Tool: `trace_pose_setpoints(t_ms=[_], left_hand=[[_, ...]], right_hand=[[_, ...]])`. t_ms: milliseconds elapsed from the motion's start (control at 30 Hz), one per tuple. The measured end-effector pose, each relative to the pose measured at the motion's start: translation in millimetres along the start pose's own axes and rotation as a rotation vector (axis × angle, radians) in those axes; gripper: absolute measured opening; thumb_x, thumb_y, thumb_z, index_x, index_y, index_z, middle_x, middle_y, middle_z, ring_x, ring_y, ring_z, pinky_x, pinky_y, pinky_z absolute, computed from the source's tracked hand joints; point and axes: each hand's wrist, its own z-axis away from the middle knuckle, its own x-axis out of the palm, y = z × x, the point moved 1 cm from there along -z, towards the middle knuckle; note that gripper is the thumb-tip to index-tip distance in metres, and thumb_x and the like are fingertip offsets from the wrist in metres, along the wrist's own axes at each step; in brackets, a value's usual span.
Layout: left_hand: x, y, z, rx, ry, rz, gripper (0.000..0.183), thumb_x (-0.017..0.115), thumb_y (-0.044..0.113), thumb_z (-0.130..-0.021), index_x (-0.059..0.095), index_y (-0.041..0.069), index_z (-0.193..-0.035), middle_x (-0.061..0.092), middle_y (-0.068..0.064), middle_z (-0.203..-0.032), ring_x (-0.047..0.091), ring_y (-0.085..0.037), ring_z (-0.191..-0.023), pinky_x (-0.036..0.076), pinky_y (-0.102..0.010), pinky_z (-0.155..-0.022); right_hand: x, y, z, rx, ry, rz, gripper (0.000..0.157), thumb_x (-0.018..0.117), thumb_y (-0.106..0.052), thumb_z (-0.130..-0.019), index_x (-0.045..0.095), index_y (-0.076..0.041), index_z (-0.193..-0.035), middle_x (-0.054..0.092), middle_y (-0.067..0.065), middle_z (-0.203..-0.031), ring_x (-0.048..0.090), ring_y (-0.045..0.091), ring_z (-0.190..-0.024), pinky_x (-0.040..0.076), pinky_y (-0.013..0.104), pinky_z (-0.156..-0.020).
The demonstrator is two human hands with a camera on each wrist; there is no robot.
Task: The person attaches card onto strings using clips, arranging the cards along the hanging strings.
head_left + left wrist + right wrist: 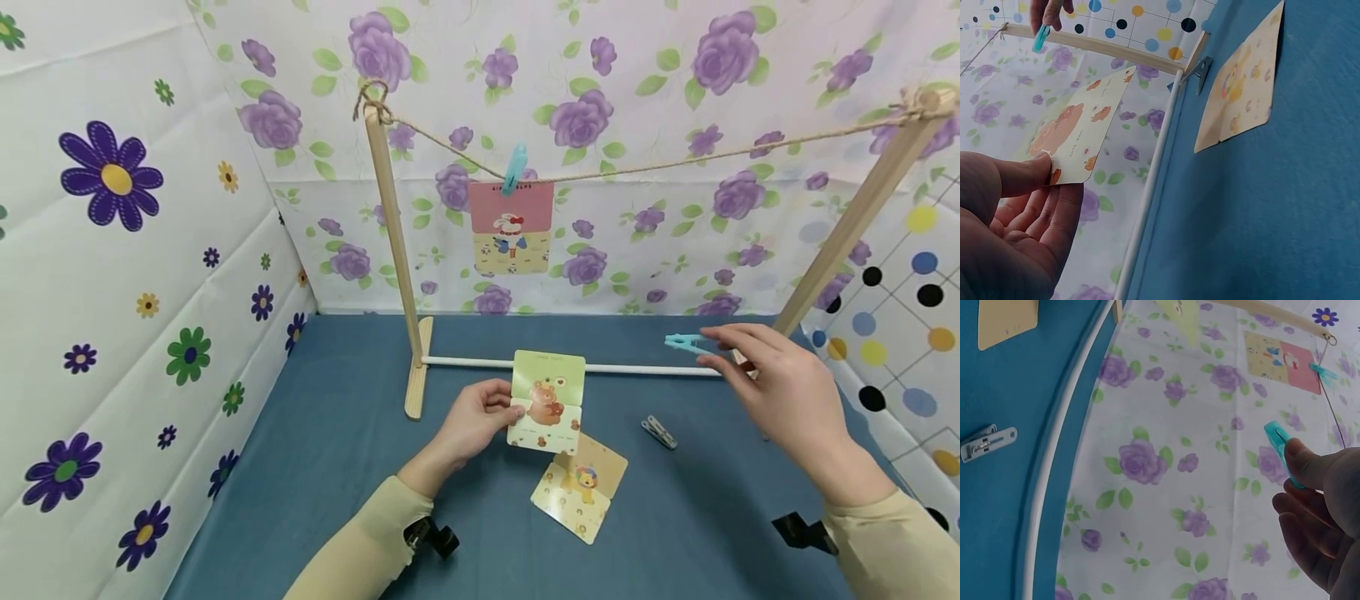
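Observation:
A green and cream card with a bear [546, 402] is pinched at its left edge by my left hand [472, 425], thumb in front, held up above the table. My right hand [787, 392] pinches a light blue clothespin [684, 342] by its handle end, out to the right of the card. On the table below lies a yellow card with a lion [581, 492], partly covered by the bear card in the head view. A grey clothespin [659, 432] rests on the table between the lion card and my right hand; the right wrist view shows this grey clothespin [988, 444] too.
A twine line [675, 162] sags between two wooden posts [393, 233]. From it hangs a pink and yellow card [512, 237], held by another blue clothespin [515, 169]. A white rod [645, 370] joins the posts low down. Flowered cloth [585, 83] stands behind the blue table [300, 483].

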Motion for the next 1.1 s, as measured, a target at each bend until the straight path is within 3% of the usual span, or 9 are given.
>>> trace_pose_setpoints(t_ms=[267, 500, 633, 867, 1100], left_hand=[[3.8, 12.8, -6.2, 0.032, 0.001, -0.012, 0.022, 0.072, 0.001, -0.102, 0.069, -0.005, -0.123, 0.077, -0.013, -0.104, 0.075, -0.017, -0.090, 0.063, -0.044, -0.082], [6.4, 23.2, -9.7, 0.044, -0.019, -0.007, 0.023, 0.072, 0.001, -0.102, 0.069, -0.002, -0.124, 0.078, -0.011, -0.104, 0.074, -0.015, -0.089, 0.062, -0.040, -0.081], [7.5, 30.1, -12.6, 0.063, -0.016, -0.005, 0.022, 0.072, 0.001, -0.102, 0.070, -0.004, -0.123, 0.078, -0.011, -0.103, 0.074, -0.014, -0.087, 0.062, -0.046, -0.082], [9.0, 45.3, -17.5, 0.085, -0.007, 0.001, 0.022, 0.074, 0.002, -0.101, 0.071, -0.003, -0.123, 0.077, -0.011, -0.101, 0.073, -0.015, -0.086, 0.061, -0.054, -0.086], [11.3, 62.8, -23.6, 0.117, 0.002, -0.008, 0.023, 0.073, 0.002, -0.102, 0.069, -0.005, -0.123, 0.077, -0.013, -0.102, 0.073, -0.015, -0.086, 0.062, -0.040, -0.083]], right_hand=[[-11.9, 0, -14, -0.012, -0.012, 0.037, 0.042, 0.085, 0.006, -0.086, 0.077, -0.005, -0.126, 0.074, 0.016, -0.119, 0.072, 0.030, -0.076, 0.056, 0.052, -0.058], [-15.8, 2, -21, -0.030, 0.001, 0.068, 0.041, 0.086, 0.003, -0.086, 0.077, -0.006, -0.125, 0.073, 0.016, -0.119, 0.071, 0.030, -0.076, 0.053, 0.052, -0.055], [-16.5, 3, -25, -0.038, 0.010, 0.071, 0.040, 0.087, 0.002, -0.085, 0.077, -0.005, -0.123, 0.074, 0.016, -0.119, 0.070, 0.030, -0.075, 0.052, 0.050, -0.056], [-20.1, 3, -34, -0.073, 0.030, 0.077, 0.038, 0.090, -0.003, -0.082, 0.079, -0.004, -0.119, 0.076, 0.014, -0.108, 0.070, 0.026, -0.069, 0.049, 0.038, -0.055], [-27.2, 1, -46, -0.084, 0.060, 0.072, 0.035, 0.085, 0.005, -0.086, 0.078, 0.001, -0.120, 0.076, 0.020, -0.113, 0.073, 0.034, -0.076, 0.054, 0.051, -0.058]])
